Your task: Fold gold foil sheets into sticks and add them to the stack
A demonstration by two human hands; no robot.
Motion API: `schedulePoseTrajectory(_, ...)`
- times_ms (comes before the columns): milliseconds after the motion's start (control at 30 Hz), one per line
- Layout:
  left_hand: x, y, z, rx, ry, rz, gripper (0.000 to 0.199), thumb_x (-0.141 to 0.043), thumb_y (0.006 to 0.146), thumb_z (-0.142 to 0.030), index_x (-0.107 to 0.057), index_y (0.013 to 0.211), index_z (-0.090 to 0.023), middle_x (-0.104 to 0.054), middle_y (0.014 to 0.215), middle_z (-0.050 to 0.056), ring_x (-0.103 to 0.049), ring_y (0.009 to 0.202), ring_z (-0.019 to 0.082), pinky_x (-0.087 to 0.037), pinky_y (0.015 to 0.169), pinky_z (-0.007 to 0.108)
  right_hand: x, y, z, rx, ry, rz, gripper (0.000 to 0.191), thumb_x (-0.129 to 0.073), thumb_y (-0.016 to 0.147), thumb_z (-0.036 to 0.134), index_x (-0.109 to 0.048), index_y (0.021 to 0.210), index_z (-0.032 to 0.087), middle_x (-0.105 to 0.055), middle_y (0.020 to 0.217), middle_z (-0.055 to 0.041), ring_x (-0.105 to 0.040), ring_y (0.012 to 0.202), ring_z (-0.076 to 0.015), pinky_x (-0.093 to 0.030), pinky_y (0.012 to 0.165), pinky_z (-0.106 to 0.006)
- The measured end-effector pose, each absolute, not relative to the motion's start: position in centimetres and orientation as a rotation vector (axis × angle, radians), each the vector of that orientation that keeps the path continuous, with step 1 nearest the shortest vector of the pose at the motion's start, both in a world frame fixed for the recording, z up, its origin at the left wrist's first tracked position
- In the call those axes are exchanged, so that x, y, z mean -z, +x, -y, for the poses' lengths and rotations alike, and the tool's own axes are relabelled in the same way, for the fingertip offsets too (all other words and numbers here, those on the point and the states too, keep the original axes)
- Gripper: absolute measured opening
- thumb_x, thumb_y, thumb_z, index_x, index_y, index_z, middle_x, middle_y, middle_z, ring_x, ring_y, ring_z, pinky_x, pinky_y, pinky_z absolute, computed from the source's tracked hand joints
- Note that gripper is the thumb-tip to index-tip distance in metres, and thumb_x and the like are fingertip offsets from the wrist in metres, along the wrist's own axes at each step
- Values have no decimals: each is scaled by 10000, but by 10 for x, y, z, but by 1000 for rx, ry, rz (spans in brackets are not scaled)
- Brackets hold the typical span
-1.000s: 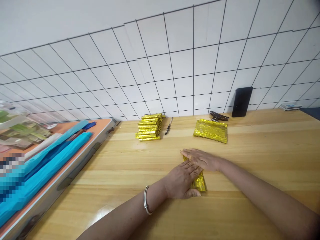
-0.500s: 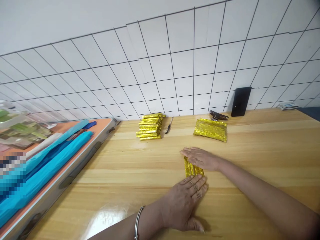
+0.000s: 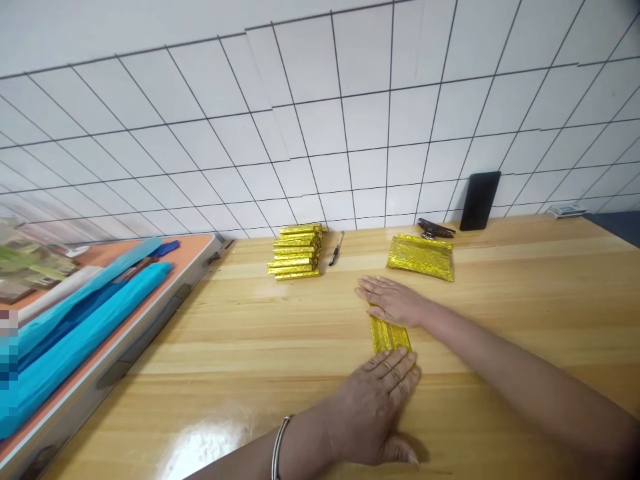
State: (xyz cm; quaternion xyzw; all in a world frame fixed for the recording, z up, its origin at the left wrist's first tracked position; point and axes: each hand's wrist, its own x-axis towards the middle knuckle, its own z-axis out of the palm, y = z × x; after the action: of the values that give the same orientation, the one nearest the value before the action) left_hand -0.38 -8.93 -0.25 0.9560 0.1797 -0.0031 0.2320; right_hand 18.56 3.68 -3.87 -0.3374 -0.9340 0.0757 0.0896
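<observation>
Nearest, the left hand (image 3: 373,407) lies palm down, flat and unclenched, its fingers extended together over the near end of a shiny gold foil rectangle with lengthwise creases (image 3: 390,335), the thumb held out to the side toward the near edge. A silver-coloured metal bangle (image 3: 279,447) circles that wrist. The gold rectangle rests on the pale, glossy wood-grain tabletop (image 3: 225,373), its middle bare between the two hands. The right hand (image 3: 393,301) covers the far end, also palm down and flat, fingers straight and pointing left; neither hand pinches anything.

Off to the left is an orange surface with a pale rim (image 3: 200,241), bearing long folds of bright turquoise fabric (image 3: 125,310).

Beyond the right hand, and apart from it, lies a flat gold foil rectangle (image 3: 421,257) with an embossed-looking surface. Farther left sits a heap of narrow gold foil strips (image 3: 295,250) — piled roughly parallel — and just beside it a slim pen with a dark end (image 3: 337,249). Behind the flat gold piece is a dark brown claw clip (image 3: 437,229). A black rectangular slab (image 3: 480,201) leans against the white wall with dark grid lines (image 3: 365,120); farther right lies a small whitish box (image 3: 567,211).
</observation>
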Motion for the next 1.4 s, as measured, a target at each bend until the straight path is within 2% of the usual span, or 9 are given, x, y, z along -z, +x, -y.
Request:
schedulePoseTrajectory(300,0,-2,88,15,2590,-504,879,-271,815,-702,-115,1437,-101,-70,1498,148,-55,1378,297,-73,1133,430,42,181,-86,-21,-1015,2720,537,-407,887,450,-421,1339,160,-374,1417,-102,-267,1334,-222,-207,1097,-412)
schedulePoseTrajectory(433,-1,-2,88,23,2585,-513,871,-268,814,-704,-125,1436,-111,-90,1498,144,-63,1378,298,-83,1132,430,30,180,-79,-3,-1122,2635,470,-356,921,390,-466,1299,133,-392,1403,-123,-283,1327,-227,-246,1083,-426)
schedulePoseTrajectory(500,-3,-3,88,5,2596,-510,868,-273,816,-701,-134,1433,-108,-102,1496,148,-68,1379,297,-85,1132,428,22,177,-56,-16,-1172,2577,476,-303,940,365,-443,1312,103,-357,1419,-144,-260,1336,-232,-255,1079,-437)
schedulePoseTrajectory(567,-5,-3,88,-19,2605,-504,862,-287,818,-696,-151,1429,-103,-143,1489,155,-106,1376,291,-104,1130,413,16,174,-22,-152,-1143,2528,479,-305,940,375,-417,1335,128,-350,1428,-121,-250,1341,-220,-243,1092,-427)
schedulePoseTrajectory(667,-8,-2,89,-18,2618,-541,826,-329,814,-687,-235,1403,-116,-286,1445,152,-243,1339,282,-175,1113,389,12,172,30,-468,-953,2693,532,-326,930,422,-283,1413,201,-266,1470,-59,-206,1356,-202,-215,1115,-394)
schedulePoseTrajectory(800,-4,1,91,29,2654,-638,806,-372,790,-696,-331,1352,-120,-413,1367,150,-380,1248,293,-257,1066,391,12,174,55,-645,-858,2784,631,-331,912,489,-179,1439,176,-178,1486,-73,-131,1371,-220,-139,1135,-399)
schedulePoseTrajectory(967,1,0,91,45,2675,-580,845,-300,813,-700,-186,1415,-118,-338,1420,146,-320,1298,276,-213,1083,377,14,176,31,-651,-763,2842,616,-296,925,478,-172,1438,162,-178,1484,-79,-124,1373,-203,-114,1133,-377)
schedulePoseTrajectory(1200,-1,-1,87,57,2684,-517,850,-253,829,-689,-131,1428,-98,-90,1498,144,-90,1379,287,-109,1125,399,23,172,-12,-476,-834,2849,637,-321,909,510,-164,1441,195,-142,1498,-80,-112,1375,-222,-101,1115,-405)
schedulePoseTrajectory(1400,6,-1,91,72,2669,-469,846,-268,844,-663,-100,1434,-81,-38,1497,149,-28,1382,281,-90,1136,408,29,169,-38,-383,-852,2854,612,-320,913,497,-190,1436,208,-140,1501,-81,-123,1374,-217,-119,1102,-404)
